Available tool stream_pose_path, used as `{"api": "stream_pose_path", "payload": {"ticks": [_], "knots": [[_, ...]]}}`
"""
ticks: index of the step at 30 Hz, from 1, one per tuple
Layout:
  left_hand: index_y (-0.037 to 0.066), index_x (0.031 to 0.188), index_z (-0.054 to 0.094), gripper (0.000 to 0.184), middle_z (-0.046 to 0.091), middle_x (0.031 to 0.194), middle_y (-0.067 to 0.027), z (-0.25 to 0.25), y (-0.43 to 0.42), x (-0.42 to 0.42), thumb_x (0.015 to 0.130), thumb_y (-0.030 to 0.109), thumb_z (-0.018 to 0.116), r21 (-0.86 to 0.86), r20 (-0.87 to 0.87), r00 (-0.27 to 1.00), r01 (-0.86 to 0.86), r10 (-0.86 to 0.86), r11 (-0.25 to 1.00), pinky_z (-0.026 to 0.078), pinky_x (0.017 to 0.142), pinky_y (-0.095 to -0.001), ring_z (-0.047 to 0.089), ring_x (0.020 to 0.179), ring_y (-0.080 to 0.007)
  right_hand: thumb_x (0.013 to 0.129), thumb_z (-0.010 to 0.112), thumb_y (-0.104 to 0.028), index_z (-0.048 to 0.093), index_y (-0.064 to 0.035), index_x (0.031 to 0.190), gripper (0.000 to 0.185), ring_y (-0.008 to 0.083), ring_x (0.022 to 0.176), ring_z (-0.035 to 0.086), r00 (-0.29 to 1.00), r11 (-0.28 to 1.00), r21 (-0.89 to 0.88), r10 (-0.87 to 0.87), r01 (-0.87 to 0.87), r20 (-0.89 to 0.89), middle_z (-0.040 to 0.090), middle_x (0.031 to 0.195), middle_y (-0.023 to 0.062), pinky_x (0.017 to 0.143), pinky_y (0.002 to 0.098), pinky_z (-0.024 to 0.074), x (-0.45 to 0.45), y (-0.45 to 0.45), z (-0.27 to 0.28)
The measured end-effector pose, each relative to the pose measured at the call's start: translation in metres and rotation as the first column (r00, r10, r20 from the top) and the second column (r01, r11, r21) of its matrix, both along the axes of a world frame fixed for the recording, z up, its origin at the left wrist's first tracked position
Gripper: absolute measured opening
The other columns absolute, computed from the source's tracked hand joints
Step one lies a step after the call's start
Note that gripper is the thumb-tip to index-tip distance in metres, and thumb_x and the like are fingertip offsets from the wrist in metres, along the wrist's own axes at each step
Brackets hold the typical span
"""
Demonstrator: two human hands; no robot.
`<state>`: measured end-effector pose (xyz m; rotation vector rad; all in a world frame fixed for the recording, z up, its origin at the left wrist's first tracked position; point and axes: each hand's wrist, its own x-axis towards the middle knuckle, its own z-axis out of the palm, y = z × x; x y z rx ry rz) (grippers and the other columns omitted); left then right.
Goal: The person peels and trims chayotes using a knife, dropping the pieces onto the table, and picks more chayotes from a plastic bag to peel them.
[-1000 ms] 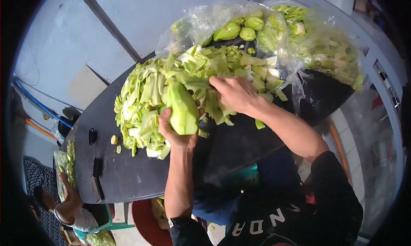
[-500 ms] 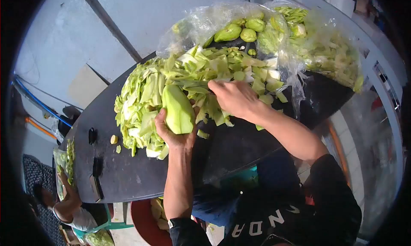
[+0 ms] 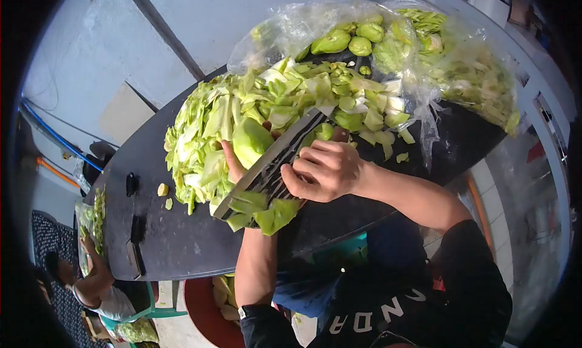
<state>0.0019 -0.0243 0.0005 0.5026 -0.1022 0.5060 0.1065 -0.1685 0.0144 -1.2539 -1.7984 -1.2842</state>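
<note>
Head view: smooth pale-green vegetable (image 3: 251,143) in left hand (image 3: 234,164), streaked broad knife (image 3: 274,166) in right hand (image 3: 327,173).

the slice heap (image 3: 200,127) blocks passage, with room at left.

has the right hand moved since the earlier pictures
Yes, the right hand has come closer to the near edge of the table.

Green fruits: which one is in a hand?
The smooth green fruit in the left hand, partly behind the knife. The other fruits lie at the plastic bag, out of both hands.
</note>
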Motion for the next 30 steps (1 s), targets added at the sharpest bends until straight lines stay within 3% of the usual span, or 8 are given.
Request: {"api": "stream_pose_path", "payload": {"ticks": [4, 6, 7, 10, 16, 19, 22, 30], "knots": [[0.002, 0.131, 0.055, 0.067, 0.063, 0.12, -0.0162, 0.0, 0.0, 0.001, 0.097, 0.06, 0.047, 0.045, -0.031, 0.999, -0.034, 0.035, 0.998, 0.047, 0.102, -0.0413, 0.061, 0.108, -0.0274, 0.075, 0.067, -0.008, 0.063, -0.0048, 0.102, 0.027, 0.0149, 0.06, 0.059, 0.998, 0.999, -0.013, 0.051, -0.052, -0.022, 0.053, 0.07, -0.0003, 0.051, 0.027, 0.0491, -0.001, -0.001, 0.002], [0.007, 0.131, 0.056, 0.065, 0.064, 0.118, -0.0119, 0.007, -0.008, 0.004, 0.094, 0.061, 0.053, -0.07, -0.122, 0.99, -0.077, 0.068, 0.995, 0.051, 0.094, -0.0425, 0.062, 0.107, -0.0255, 0.076, 0.066, -0.008, 0.063, -0.0046, 0.1, 0.025, 0.0172, 0.061, 0.062, 0.981, 0.989, -0.129, -0.088, 0.066, -0.171, 0.056, 0.071, 0.0012, 0.051, 0.0303, 0.0517, 0.01, 0.002, -0.001], [0.009, 0.133, 0.055, 0.064, 0.063, 0.119, -0.0109, 0.011, -0.013, 0.004, 0.094, 0.06, 0.054, 0.037, -0.232, 0.929, -0.288, 0.289, 0.957, 0.05, 0.097, -0.0436, 0.06, 0.111, -0.026, 0.08, 0.063, -0.013, 0.059, -0.0069, 0.092, 0.013, 0.0181, 0.061, 0.065, 0.949, 0.969, -0.183, -0.205, 0.164, -0.238, 0.058, 0.073, 0.0028, 0.051, 0.0324, 0.054, 0.019, 0.005, -0.001], [0.009, 0.128, 0.058, 0.062, 0.065, 0.116, -0.0097, 0.028, -0.019, 0.009, 0.094, 0.06, 0.054, -0.018, -0.248, 0.899, -0.377, 0.361, 0.926, 0.051, 0.095, -0.0433, 0.061, 0.109, -0.0256, 0.08, 0.063, -0.014, 0.06, -0.0075, 0.091, 0.013, 0.0163, 0.062, 0.066, 0.938, 0.958, -0.209, -0.245, 0.196, -0.247, 0.058, 0.07, 0.0018, 0.051, 0.0306, 0.0547, 0.026, -0.001, -0.003], [0.006, 0.121, 0.062, 0.063, 0.068, 0.11, -0.0123, 0.008, -0.005, 0.001, 0.093, 0.062, 0.051, 0.044, -0.095, 0.988, -0.117, 0.121, 0.992, 0.054, 0.089, -0.0396, 0.065, 0.1, -0.0262, 0.072, 0.068, -0.008, 0.065, -0.0031, 0.099, 0.028, 0.0142, 0.055, 0.057, 0.986, 0.997, 0.041, 0.071, -0.065, -0.152, 0.052, 0.068, 0.0001, 0.047, 0.0292, 0.0486, 0.001, 0.005, -0.001], [0.006, 0.123, 0.06, 0.063, 0.066, 0.114, -0.0121, 0.017, -0.016, 0.002, 0.092, 0.061, 0.053, 0.01, -0.131, 0.982, -0.136, 0.136, 0.991, 0.052, 0.092, -0.0405, 0.063, 0.105, -0.0248, 0.073, 0.069, -0.007, 0.064, -0.0034, 0.099, 0.027, 0.017, 0.057, 0.06, 0.99, 0.997, -0.072, 0.019, -0.029, -0.139, 0.055, 0.069, 0.0023, 0.047, 0.0321, 0.0491, 0.009, -0.002, 0.004], [0.006, 0.127, 0.059, 0.063, 0.066, 0.116, -0.011, 0.022, -0.021, 0.007, 0.091, 0.058, 0.055, 0.073, -0.208, 0.923, -0.315, 0.323, 0.946, 0.049, 0.098, -0.044, 0.062, 0.107, -0.0262, 0.078, 0.065, -0.008, 0.053, -0.0084, 0.085, 0.013, 0.0218, 0.06, 0.066, 0.887, 0.979, -0.174, -0.173, 0.106, -0.429, 0.059, 0.07, 0.0034, 0.05, 0.0358, 0.0532, 0.032, 0.008, -0.008], [0.012, 0.135, 0.053, 0.06, 0.062, 0.122, -0.0067, 0.007, -0.005, 0.003, 0.092, 0.055, 0.055, 0.181, -0.127, 0.983, -0.107, 0.131, 0.978, 0.046, 0.101, -0.0442, 0.058, 0.114, -0.0247, 0.078, 0.063, -0.006, 0.06, -0.007, 0.091, 0.013, 0.0226, 0.061, 0.067, 0.953, 0.994, -0.09, 0.029, -0.059, -0.302, 0.059, 0.069, 0.0036, 0.05, 0.0364, 0.0532, 0.011, 0.001, 0.002]]}}
